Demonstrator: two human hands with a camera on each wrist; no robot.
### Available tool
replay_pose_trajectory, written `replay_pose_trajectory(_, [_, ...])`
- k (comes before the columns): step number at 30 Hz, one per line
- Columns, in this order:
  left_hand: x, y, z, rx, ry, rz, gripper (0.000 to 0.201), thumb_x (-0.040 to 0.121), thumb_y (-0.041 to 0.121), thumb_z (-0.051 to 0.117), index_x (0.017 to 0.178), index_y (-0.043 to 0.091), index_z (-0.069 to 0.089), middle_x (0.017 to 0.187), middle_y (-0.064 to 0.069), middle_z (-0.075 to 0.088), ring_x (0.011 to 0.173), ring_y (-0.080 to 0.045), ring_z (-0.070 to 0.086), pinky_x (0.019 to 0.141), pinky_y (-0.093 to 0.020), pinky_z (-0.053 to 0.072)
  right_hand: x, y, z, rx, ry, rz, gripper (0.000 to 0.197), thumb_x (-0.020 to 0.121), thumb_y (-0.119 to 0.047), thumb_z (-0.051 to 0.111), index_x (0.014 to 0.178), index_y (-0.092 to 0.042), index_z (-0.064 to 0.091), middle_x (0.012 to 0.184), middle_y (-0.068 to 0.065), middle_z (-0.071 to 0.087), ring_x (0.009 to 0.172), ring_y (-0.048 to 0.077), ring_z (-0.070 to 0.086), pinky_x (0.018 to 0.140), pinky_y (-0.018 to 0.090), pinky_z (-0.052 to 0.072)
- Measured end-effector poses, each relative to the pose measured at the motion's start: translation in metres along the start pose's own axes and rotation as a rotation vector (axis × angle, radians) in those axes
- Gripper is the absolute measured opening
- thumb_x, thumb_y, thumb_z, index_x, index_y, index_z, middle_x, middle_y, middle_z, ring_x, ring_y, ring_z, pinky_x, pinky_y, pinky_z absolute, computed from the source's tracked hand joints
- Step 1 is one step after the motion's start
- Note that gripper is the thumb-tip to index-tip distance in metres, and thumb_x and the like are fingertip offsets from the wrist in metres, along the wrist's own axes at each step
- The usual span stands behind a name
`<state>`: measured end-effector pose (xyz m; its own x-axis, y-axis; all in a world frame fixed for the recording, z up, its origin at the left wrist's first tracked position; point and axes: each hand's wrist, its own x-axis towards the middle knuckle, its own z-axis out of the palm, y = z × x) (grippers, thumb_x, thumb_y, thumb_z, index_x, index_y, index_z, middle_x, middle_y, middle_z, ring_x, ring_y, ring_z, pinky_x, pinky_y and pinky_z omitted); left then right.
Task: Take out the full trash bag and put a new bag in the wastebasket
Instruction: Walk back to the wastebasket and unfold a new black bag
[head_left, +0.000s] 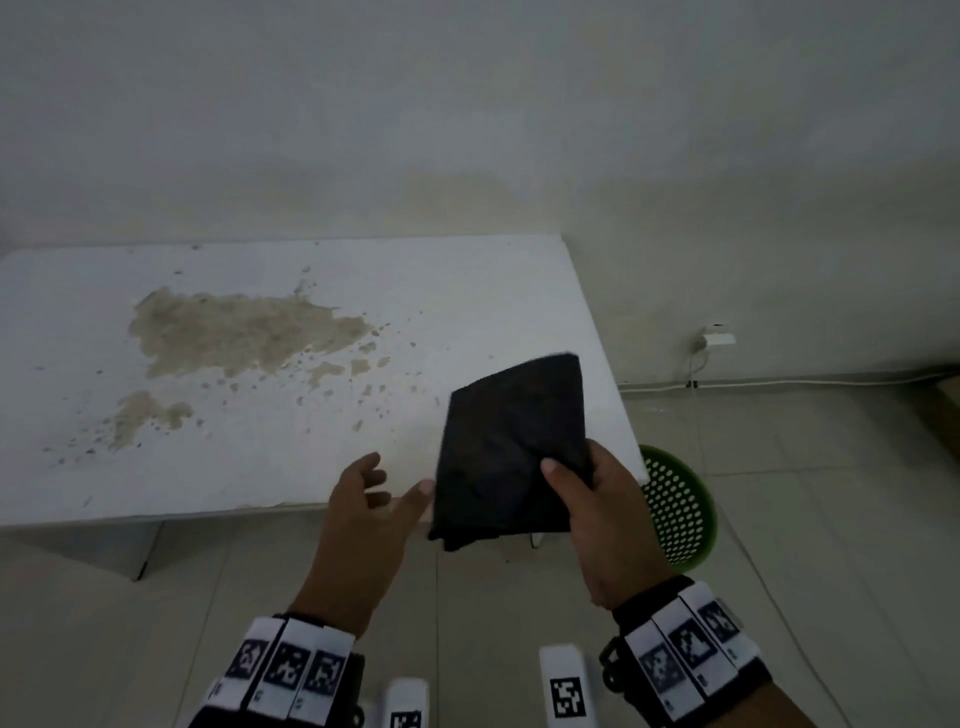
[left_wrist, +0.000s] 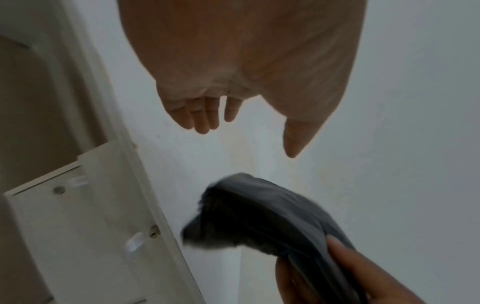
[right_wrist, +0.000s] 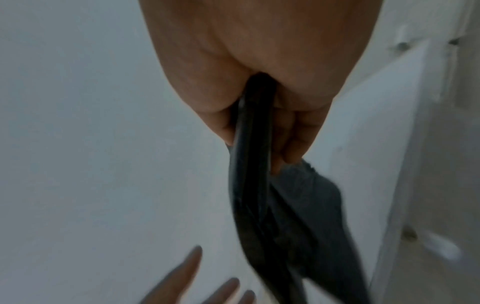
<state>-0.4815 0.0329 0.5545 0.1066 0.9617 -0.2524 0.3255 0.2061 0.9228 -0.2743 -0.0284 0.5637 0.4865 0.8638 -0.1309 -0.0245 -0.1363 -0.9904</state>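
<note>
Right hand (head_left: 597, 514) up close grips a folded black trash bag (head_left: 511, 452), thumb on top and fingers curled beneath, holding it above the near right corner of the white table (head_left: 311, 457). Left hand (head_left: 363, 499) hovers just beside the bag's left edge, fingers spread and relaxed, holding nothing and apparently not touching it. From the wrist views the bag is a flat wad, layers packed together, one loose flap hanging off.

So the new bag is picked up but not yet opened; I'd say unfolding it comes next, then lining the basket. That green perforated wastebasket (head_left: 680, 509) stands on the floor tiles just past the table's corner, mostly hidden behind the right hand and the table edge, so I can't tell whether a full bag sits inside or it is bare. No full bag shows anywhere. Brown stains (head_left: 239, 332) blotch the tabletop. Both wrist pictures are blurred, so the bag's mouth can't be found.
</note>
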Motion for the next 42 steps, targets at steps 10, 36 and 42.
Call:
replay_pose_trajectory(10, [-0.047, 0.047, 0.050, -0.020, -0.282, 0.360, 0.046, 0.089, 0.010, 0.072, 0.126, 0.032, 0.056, 0.109, 0.022, 0.069, 0.102, -0.002, 0.068, 0.079, -0.025, 0.059, -0.050, -0.032, -0.018, 0.272, -0.288, -0.084, 0.061, 0.090, -0.067, 0.043, 0.121, -0.021, 0.069, 0.120, 0.005, 0.071, 0.116, 0.019, 0.065, 0.094, 0.029, 0.052])
replay_pose_trajectory(36, [-0.087, 0.084, 0.103, -0.140, -0.545, 0.351, 0.019, 0.101, 0.024, 0.056, 0.111, 0.022, 0.071, 0.105, 0.003, 0.076, 0.100, -0.010, 0.070, 0.087, -0.029, 0.057, -0.093, -0.041, -0.078, -0.098, 0.294, -0.221, 0.005, 0.090, -0.018, 0.069, 0.094, -0.020, 0.072, 0.088, -0.004, 0.075, 0.083, 0.013, 0.072, 0.074, 0.031, 0.060])
replay_pose_trajectory(42, [-0.090, 0.098, 0.151, -0.104, -0.512, 0.351, 0.017, 0.098, 0.025, 0.062, 0.094, 0.014, 0.075, 0.087, -0.005, 0.076, 0.085, -0.026, 0.072, 0.081, -0.051, 0.059, -0.087, -0.040, -0.128, -0.099, 0.267, -0.179, 0.015, 0.094, -0.014, 0.062, 0.087, -0.020, 0.074, 0.083, -0.004, 0.075, 0.079, 0.012, 0.071, 0.069, 0.024, 0.058])
